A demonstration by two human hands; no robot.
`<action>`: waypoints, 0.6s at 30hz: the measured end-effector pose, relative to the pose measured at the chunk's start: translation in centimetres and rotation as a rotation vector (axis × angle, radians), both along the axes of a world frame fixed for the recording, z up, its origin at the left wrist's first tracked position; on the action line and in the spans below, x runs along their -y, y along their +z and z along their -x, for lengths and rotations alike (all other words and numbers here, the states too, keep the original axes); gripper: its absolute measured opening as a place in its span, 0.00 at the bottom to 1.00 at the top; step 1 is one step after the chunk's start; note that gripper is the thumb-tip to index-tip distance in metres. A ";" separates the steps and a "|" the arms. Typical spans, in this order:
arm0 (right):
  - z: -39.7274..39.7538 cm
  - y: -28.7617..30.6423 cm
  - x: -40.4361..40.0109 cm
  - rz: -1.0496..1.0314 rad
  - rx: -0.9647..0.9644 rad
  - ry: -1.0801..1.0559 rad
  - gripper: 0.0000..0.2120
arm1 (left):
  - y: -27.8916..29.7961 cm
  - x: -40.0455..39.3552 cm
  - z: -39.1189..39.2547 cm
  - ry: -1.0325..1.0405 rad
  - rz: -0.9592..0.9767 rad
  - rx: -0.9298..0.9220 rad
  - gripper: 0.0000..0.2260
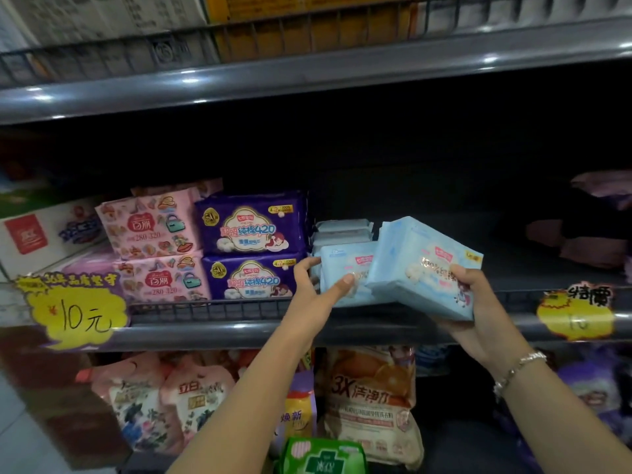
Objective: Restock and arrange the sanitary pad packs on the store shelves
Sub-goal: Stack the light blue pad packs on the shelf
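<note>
My right hand grips a light blue pad pack, tilted, just above the front rail of the middle shelf. My left hand holds a second light blue pack standing at the shelf front, thumb across its face. Behind that one lie more light blue packs in a stack. To the left stand two purple packs stacked, then two pink packs stacked.
The shelf to the right of the blue packs is dark and mostly bare, with dark pinkish packs at the far right. Yellow price tags hang on the rail. Detergent pouches fill the shelf below. Boxes sit on the top shelf.
</note>
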State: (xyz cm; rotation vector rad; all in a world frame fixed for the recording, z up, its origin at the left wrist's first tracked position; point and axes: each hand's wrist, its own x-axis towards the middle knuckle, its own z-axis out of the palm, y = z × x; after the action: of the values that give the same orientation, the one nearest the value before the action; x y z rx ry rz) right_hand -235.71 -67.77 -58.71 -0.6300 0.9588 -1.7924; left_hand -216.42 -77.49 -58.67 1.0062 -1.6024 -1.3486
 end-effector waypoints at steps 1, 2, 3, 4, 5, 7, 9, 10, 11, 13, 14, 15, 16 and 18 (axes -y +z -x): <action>0.0 0.0 0.0 0.000 -0.011 -0.001 0.15 | 0.1 0.0 0.0 0.000 0.004 0.011 0.30; 0.0 0.1 0.0 -0.002 -0.019 -0.006 0.17 | 0.2 0.0 -0.1 0.008 0.010 0.014 0.31; 0.0 0.1 0.0 -0.003 -0.023 -0.011 0.17 | 0.2 -0.1 -0.3 0.028 0.027 0.000 0.32; -0.1 0.2 0.0 -0.001 -0.019 -0.013 0.16 | 0.3 -0.2 -0.5 0.059 0.042 -0.015 0.33; -0.2 0.1 0.0 0.001 -0.015 -0.012 0.15 | 0.3 -0.4 -0.6 0.089 0.063 -0.038 0.34; -0.4 0.1 0.0 0.008 0.002 -0.014 0.17 | 0.4 -0.7 -0.7 0.124 0.110 -0.075 0.35; -0.6 0.2 0.0 0.021 0.026 -0.042 0.14 | 0.2 -0.9 -1.1 0.133 0.108 -0.133 0.32; -0.5 0.3 -0.1 0.028 0.031 -0.067 0.11 | 0.0 -1.0 -1.4 0.138 0.081 -0.171 0.30; -0.3 0.4 -0.1 0.031 0.034 -0.096 0.09 | -0.2 -1.0 -1.7 0.143 0.044 -0.204 0.30; 0.1 0.6 -0.3 0.017 0.023 -0.147 0.07 | -0.7 -1.1 -2.3 0.145 -0.013 -0.229 0.28; 0.3 0.7 -0.4 0.011 0.011 -0.156 0.07 | -0.9 -1.1 -2.5 0.142 -0.035 -0.248 0.26; 0.5 0.7 -0.4 0.008 0.003 -0.161 0.07 | -1.0 -1.1 -2.7 0.133 -0.061 -0.286 0.23; 0.7 0.8 -0.4 0.007 -0.003 -0.165 0.07 | -1.0 -1.1 -2.7 0.125 -0.088 -0.327 0.21; 0.8 0.8 -0.4 -0.001 -0.011 -0.178 0.08 | -0.9 -1.0 -2.5 0.116 -0.098 -0.376 0.19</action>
State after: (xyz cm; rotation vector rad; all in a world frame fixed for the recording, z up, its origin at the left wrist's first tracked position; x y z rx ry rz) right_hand -236.50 -67.34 -57.89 -0.5693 1.0501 -1.9461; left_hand -213.90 -76.47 -59.52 0.8292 -1.1917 -1.4482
